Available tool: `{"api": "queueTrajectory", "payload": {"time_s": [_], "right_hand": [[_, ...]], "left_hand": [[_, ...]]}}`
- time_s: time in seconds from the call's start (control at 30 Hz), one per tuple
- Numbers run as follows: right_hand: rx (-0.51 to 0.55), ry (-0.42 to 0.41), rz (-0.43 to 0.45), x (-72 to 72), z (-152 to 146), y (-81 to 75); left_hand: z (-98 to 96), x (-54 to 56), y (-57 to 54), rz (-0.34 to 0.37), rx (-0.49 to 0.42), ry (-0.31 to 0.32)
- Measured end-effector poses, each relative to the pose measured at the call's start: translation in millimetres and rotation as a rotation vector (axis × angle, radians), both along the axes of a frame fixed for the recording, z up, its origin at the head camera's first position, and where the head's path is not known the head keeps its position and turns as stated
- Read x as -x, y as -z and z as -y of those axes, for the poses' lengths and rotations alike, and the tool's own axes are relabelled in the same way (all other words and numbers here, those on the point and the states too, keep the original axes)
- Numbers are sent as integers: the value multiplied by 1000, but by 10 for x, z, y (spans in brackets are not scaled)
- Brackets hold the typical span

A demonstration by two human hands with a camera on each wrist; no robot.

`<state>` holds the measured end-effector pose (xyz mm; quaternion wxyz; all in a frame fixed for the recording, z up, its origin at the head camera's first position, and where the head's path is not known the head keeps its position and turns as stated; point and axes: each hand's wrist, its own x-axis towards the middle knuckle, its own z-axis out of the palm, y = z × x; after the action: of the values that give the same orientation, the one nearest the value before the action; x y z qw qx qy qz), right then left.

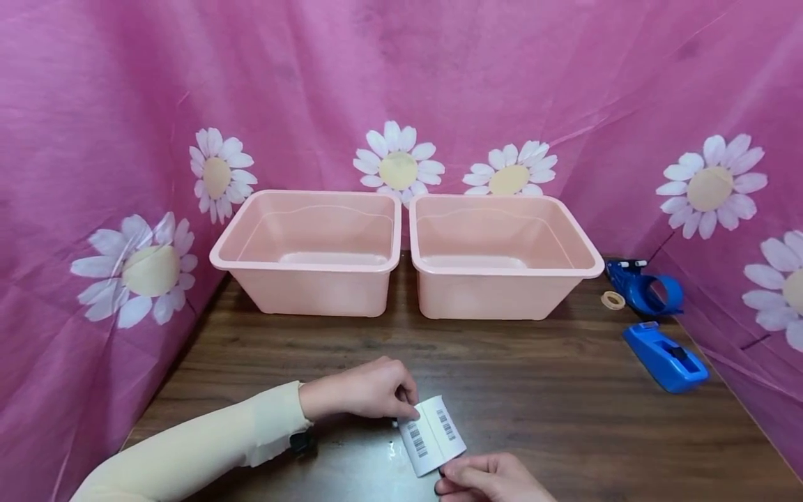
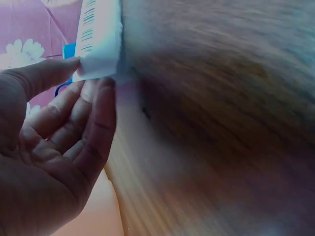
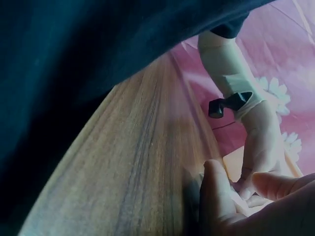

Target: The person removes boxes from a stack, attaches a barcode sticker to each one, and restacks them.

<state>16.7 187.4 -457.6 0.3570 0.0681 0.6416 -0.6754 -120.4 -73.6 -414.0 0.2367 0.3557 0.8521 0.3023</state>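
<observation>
Two bare hands at work over the near part of the worktop (image 1: 552, 376); left hand (image 1: 370, 390) pinches the upper left edge of a white barcoded piece (image 1: 431, 436) between thumb and fingers; right hand (image 1: 489, 480) grips its lower right corner, thumb uppermost; the piece lies between the two hands, slightly curved, two columns of barcodes parted by a lengthwise line; whether it touches the worktop, cannot tell.

Left forearm in a pale sleeve (image 1: 207, 446), a black fitting (image 1: 303, 443) at the wrist; beyond, two pink bins side by side, left bin (image 1: 320, 293) and right bin (image 1: 495, 296), a narrow gap between; to the right, a blue tape dispenser (image 1: 668, 359), nearer than a darker blue dispenser (image 1: 646, 289); a small tan roll (image 1: 613, 300) just beside the latter; behind all, a magenta cloth (image 1: 301, 84) with white daisies.
</observation>
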Motion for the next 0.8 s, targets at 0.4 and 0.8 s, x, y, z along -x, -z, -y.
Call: {"api": "queueTrajectory", "payload": {"time_s": [0.4, 0.8], "right_hand": [[-29, 64, 14, 83, 54, -43], [39, 152, 5, 207, 33, -102]], "left_hand": [[144, -15, 69, 162, -86, -36], [175, -78, 73, 332, -215, -164]]}}
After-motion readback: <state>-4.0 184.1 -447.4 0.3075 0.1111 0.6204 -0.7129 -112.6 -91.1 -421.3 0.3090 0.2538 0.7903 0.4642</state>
